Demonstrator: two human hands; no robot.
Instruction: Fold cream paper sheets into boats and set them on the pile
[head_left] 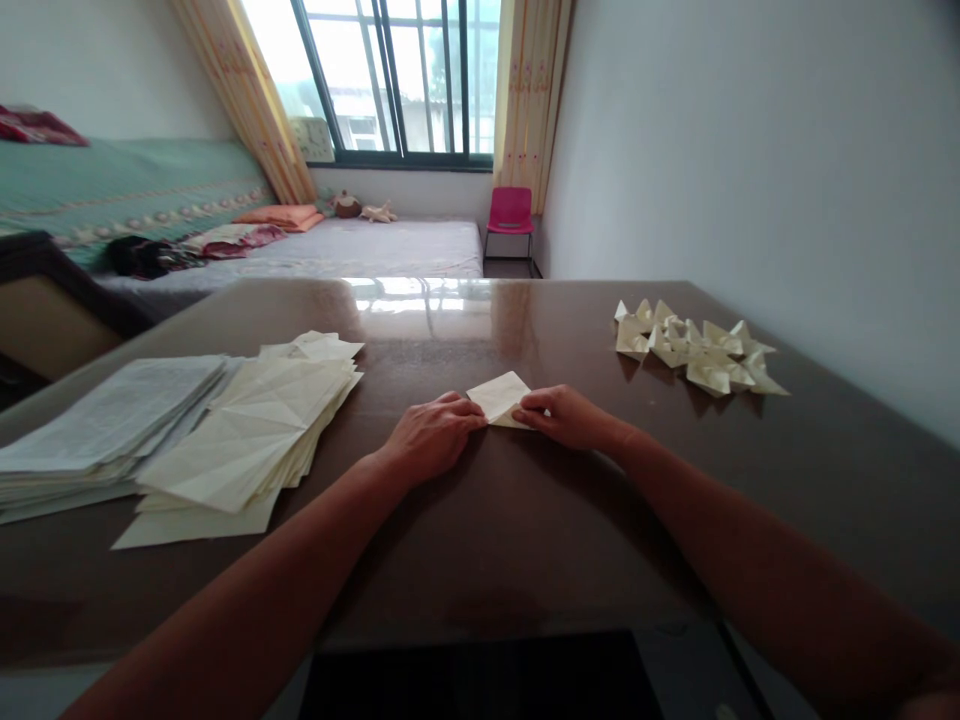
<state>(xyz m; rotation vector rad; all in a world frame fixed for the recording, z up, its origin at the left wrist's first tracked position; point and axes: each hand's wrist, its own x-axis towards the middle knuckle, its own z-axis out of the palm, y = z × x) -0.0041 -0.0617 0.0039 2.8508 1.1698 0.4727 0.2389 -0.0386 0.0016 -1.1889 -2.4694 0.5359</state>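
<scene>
A small folded sheet of cream paper lies on the brown glossy table, one corner pointing away from me. My left hand rests at its left corner, fingers closed together with the tips on the paper's edge. At the right corner, my right hand pinches the paper between thumb and fingers. The fingertips cover both side corners, so the folds there are partly hidden.
Creased cream sheets lie in a pile at left, beside a stack of printed papers. Several folded paper shapes sit at the right back. Beyond the table are a bed, a pink chair and a window.
</scene>
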